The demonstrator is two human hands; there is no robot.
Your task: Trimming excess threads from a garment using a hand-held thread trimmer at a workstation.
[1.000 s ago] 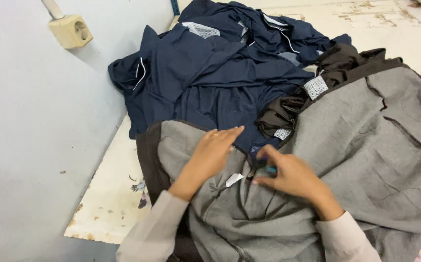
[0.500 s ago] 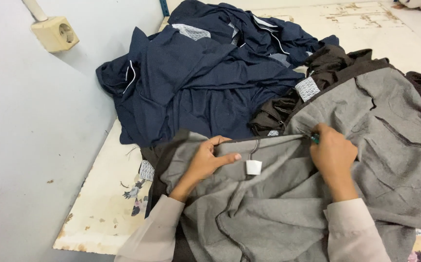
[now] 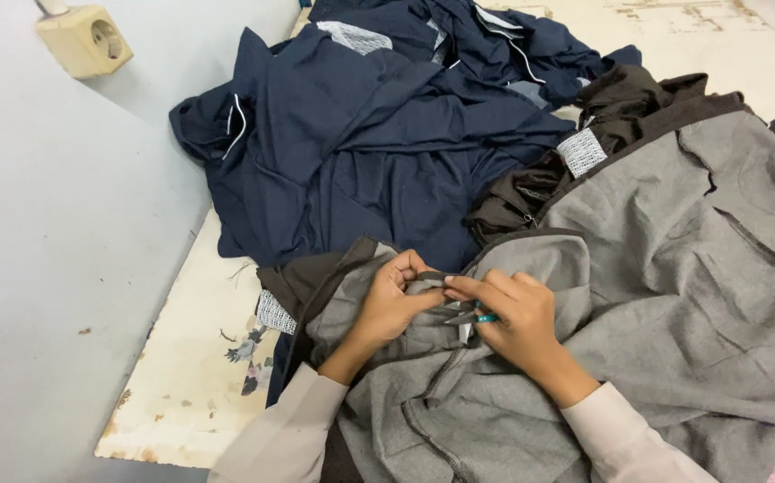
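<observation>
A grey garment with dark brown lining lies spread over the table in front of me. My left hand pinches a fold of its waistband edge near the middle. My right hand is closed on a small thread snipper with a teal handle, its metal tips pointing left at the pinched fabric. Both hands meet over the same spot, fingers touching the cloth. A small white tag under the right hand is mostly hidden.
A heap of dark navy garments lies behind the grey one. A pale wall with a beige socket stands at the left. The worn cream tabletop shows at the lower left edge.
My hands have come together: the right hand moved left from the far waistband end to the left hand, and the snipper now shows in it. The waistband is bunched.
</observation>
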